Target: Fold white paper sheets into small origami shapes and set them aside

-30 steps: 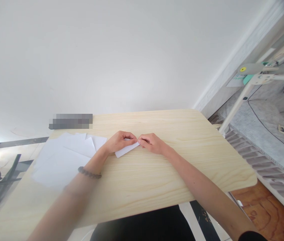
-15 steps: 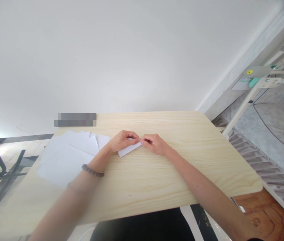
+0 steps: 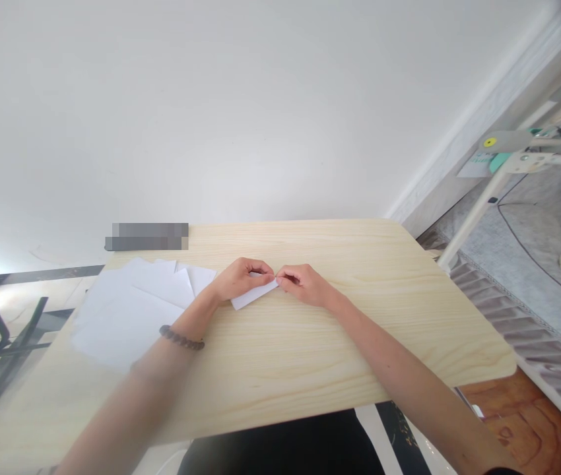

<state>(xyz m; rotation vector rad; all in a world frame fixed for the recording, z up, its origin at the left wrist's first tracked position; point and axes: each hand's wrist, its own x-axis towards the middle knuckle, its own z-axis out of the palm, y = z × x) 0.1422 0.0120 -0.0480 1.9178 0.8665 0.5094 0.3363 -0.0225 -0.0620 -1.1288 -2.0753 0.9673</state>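
A narrow folded piece of white paper (image 3: pixel 249 299) slants across the middle of the wooden table (image 3: pixel 310 356). My left hand (image 3: pixel 241 280), with a beaded bracelet on its wrist, pinches the paper near its upper right end. Against those fingertips, my right hand (image 3: pixel 303 284) grips the same end between thumb and forefinger. Fingers of both hands cover part of the strip, so the exact fold at that end is hidden.
Several white sheets (image 3: pixel 122 310) lie loosely overlapped on the table's left side, partly under my left forearm. A dark, pixelated block (image 3: pixel 146 237) sits at the back left edge. A white metal frame (image 3: pixel 478 211) stands beyond the right edge.
The whole view has shifted very slightly. Both hands keep their pinch on the paper, with hardly any visible movement.
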